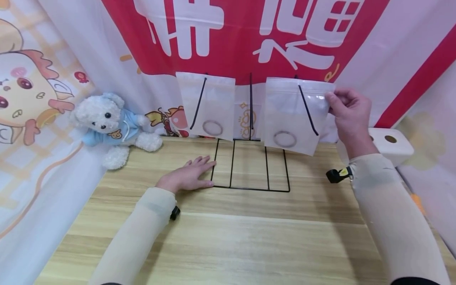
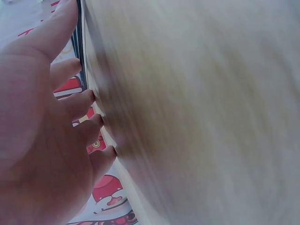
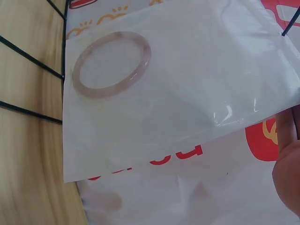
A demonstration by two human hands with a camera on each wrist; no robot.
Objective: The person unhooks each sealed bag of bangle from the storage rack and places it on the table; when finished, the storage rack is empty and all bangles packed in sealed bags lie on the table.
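Observation:
My right hand (image 1: pixel 352 114) pinches the upper right corner of a clear zip bag (image 1: pixel 299 103), which hangs on a prong of a black wire rack (image 1: pixel 251 189). Inside that bag is a pale pinkish bangle (image 3: pixel 80 70). A second zip bag (image 1: pixel 210 95) with another bangle (image 1: pixel 212 128) hangs on the rack's left prong. The middle prong (image 1: pixel 251 107) stands between both bags. My left hand (image 1: pixel 187 175) lies with straight, spread fingers on the table, its fingertips at the left side of the rack's base.
A white teddy bear (image 1: pixel 107 122) in a blue top sits at the back left. Behind my right wrist stands a white box (image 1: pixel 395 144) with round holes. A printed cloth (image 1: pixel 199 35) hangs behind the wooden table (image 1: pixel 228 241).

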